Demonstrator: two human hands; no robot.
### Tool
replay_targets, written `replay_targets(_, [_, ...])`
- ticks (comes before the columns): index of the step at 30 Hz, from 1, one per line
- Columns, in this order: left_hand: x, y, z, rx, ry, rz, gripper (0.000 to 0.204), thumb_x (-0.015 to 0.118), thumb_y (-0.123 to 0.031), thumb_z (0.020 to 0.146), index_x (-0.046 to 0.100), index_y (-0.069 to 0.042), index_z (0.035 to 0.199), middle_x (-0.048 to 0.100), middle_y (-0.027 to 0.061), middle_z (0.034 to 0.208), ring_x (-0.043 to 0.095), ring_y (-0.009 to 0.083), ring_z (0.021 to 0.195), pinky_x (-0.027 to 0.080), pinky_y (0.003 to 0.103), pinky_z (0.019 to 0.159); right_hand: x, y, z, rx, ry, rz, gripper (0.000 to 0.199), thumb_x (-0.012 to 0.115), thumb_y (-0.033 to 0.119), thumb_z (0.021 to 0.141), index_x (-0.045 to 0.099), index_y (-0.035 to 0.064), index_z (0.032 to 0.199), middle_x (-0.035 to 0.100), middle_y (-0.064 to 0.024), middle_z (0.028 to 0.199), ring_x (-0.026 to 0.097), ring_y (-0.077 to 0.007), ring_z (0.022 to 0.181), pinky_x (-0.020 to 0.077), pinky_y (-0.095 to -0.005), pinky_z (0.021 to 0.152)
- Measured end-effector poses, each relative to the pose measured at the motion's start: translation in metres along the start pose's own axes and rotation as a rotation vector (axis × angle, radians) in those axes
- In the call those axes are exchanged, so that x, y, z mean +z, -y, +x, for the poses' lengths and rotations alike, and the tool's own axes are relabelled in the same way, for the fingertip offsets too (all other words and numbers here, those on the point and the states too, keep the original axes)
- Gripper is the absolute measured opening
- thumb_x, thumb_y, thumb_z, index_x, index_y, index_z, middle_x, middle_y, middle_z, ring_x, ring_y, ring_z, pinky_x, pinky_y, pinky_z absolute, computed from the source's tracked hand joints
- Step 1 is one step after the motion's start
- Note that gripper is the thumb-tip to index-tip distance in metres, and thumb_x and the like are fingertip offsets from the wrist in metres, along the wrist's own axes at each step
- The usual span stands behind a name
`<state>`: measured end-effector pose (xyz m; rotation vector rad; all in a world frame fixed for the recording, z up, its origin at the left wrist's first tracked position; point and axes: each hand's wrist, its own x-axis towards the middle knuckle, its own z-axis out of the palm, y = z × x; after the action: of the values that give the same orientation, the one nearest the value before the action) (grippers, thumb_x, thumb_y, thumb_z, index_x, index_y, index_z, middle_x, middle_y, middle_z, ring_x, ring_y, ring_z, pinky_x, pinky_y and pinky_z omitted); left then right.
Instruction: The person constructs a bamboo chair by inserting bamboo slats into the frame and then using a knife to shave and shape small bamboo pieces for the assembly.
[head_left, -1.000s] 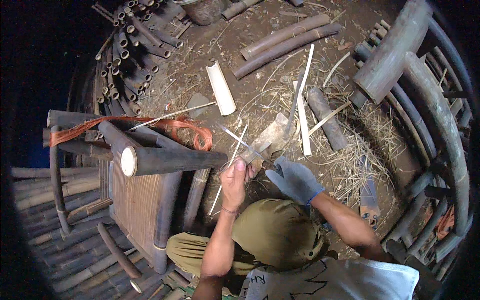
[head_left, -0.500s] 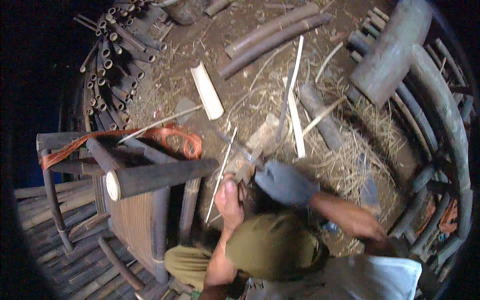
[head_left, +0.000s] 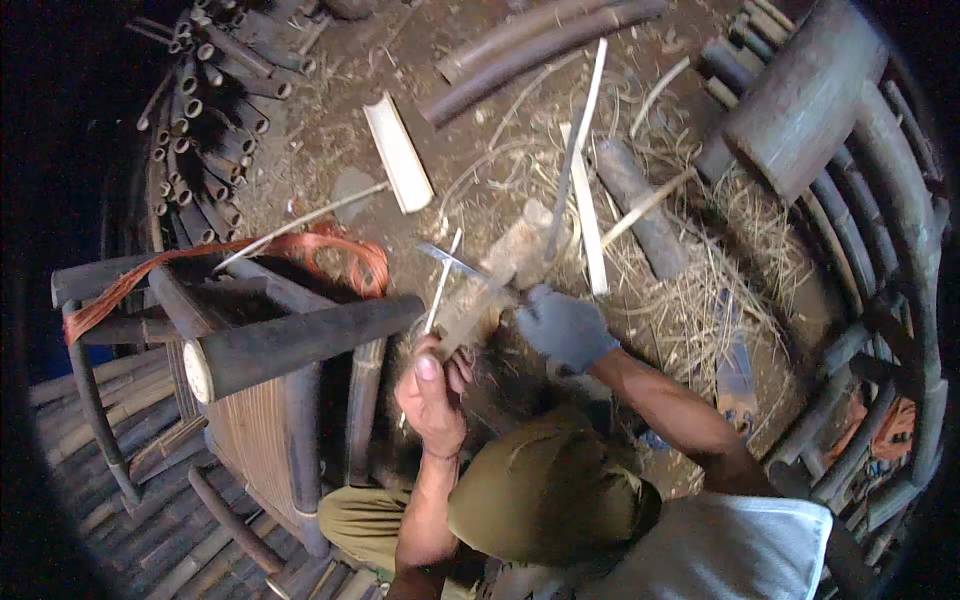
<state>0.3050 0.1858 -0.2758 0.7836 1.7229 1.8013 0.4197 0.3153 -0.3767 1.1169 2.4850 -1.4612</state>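
Observation:
My bare left hand (head_left: 435, 393) is closed around a short, flat piece of bamboo (head_left: 462, 322), which tilts up and away from the thumb. My right hand (head_left: 565, 325), in a grey glove, is closed at the near end of a knife (head_left: 455, 262). Most of its handle is hidden by the fingers. The blade points left, just beyond the bamboo piece, and crosses a thin pale stick (head_left: 443, 282) in the picture. Beyond both hands lies a light brown wooden block (head_left: 520, 232) on the ground.
A bamboo chair frame (head_left: 310, 345) with orange twine (head_left: 365, 262) stands at left. Split bamboo (head_left: 400, 155), pale strips (head_left: 592, 200) and shavings litter the dirt floor. A flat blade (head_left: 736, 375) lies at right, near thick bamboo furniture (head_left: 810, 100). Cut tubes (head_left: 200, 140) are stacked far left.
My left hand has moved a little left and tilted the bamboo piece. My right hand and the knife have shifted slightly up and left, with the blade reaching farther out. The whole view has shifted a little.

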Motion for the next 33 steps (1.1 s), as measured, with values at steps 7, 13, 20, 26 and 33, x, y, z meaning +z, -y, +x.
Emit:
replay_targets(7, [0.006, -0.053, 0.017, -0.124, -0.122, 0.289, 0.044, 0.047, -0.033, 0.103, 0.061, 0.007, 0.095, 0.053, 0.0053, 0.063, 0.051, 0.0136, 0.061, 0.042, 0.027, 0.063, 0.01, 0.005, 0.013, 0.049, -0.068, 0.032, 0.038, 0.057, 0.042, 0.092, 0.057, 0.0044, 0.088, 0.065, -0.0217, 0.078, 0.065, -0.0429, 0.077, 0.05, -0.0522, 0.067])
replay_targets(13, [-0.013, -0.006, 0.026, -0.086, -0.009, 0.023, 0.043, 0.047, -0.034, 0.103, 0.054, -0.002, 0.076, 0.043, 0.0028, 0.058, 0.046, 0.016, 0.061, 0.044, 0.034, 0.069, 0.01, -0.029, 0.044, 0.044, 0.123, 0.106, 0.042, 0.053, 0.041, 0.092, 0.062, 0.0008, 0.099, 0.067, -0.0259, 0.083, 0.067, -0.0443, 0.079, 0.0517, -0.0532, 0.072])
replay_targets(20, [-0.013, -0.005, 0.017, -0.023, -0.021, 0.055, 0.049, 0.046, -0.04, 0.102, 0.049, -0.003, 0.071, 0.041, 0.0042, 0.061, 0.045, 0.0185, 0.064, 0.04, 0.035, 0.068, -0.004, 0.033, 0.005, -0.341, -0.041, 0.087, 0.04, 0.054, 0.042, 0.094, 0.063, 0.0027, 0.093, 0.068, -0.0228, 0.078, 0.067, -0.0429, 0.074, 0.0532, -0.0529, 0.066])
replay_targets(26, [-0.008, -0.001, 0.027, -0.002, -0.063, 0.056, 0.054, 0.046, -0.038, 0.103, 0.048, -0.003, 0.062, 0.045, 0.0068, 0.056, 0.048, 0.0182, 0.057, 0.042, 0.035, 0.068, 0.024, -0.035, 0.038, -0.025, 0.016, 0.062, 0.04, 0.053, 0.043, 0.094, 0.06, 0.0047, 0.102, 0.068, -0.0255, 0.088, 0.067, -0.043, 0.079, 0.0535, -0.0524, 0.071])
replay_targets(33, [-0.019, -0.005, 0.027, -0.001, 0.005, 0.109, 0.052, 0.044, -0.042, 0.102, 0.051, -0.003, 0.067, 0.049, 0.0077, 0.06, 0.049, 0.0213, 0.063, 0.043, 0.042, 0.093, 0.033, -0.055, 0.033, 0.079, 0.007, 0.014, 0.043, 0.055, 0.045, 0.092, 0.061, 0.003, 0.098, 0.067, -0.0255, 0.084, 0.066, -0.0449, 0.082, 0.0516, -0.0528, 0.073])
